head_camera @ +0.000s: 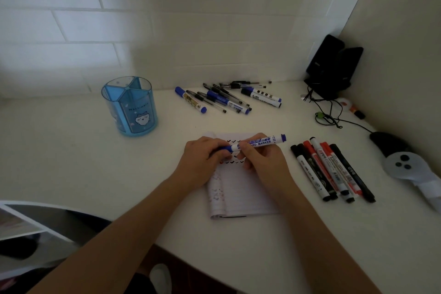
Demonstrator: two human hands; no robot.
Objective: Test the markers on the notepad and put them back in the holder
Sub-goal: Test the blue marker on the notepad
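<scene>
A blue whiteboard marker (261,142) lies level above the notepad (241,188), held by both hands. My left hand (202,162) grips its blue cap end, and my right hand (261,162) pinches the white barrel. The notepad shows rows of small tick marks, partly hidden under my hands. The blue divided holder (130,106) stands at the left, apart from both hands, with nothing visible in it. A row of black and red markers (331,169) lies right of the notepad. A pile of blue markers and pens (226,98) lies at the back.
Two black speakers (331,64) with trailing cables stand in the back right corner. A small orange-tipped object (353,108) and a black and grey controller (401,157) lie along the right wall. The desk's front edge runs below my forearms.
</scene>
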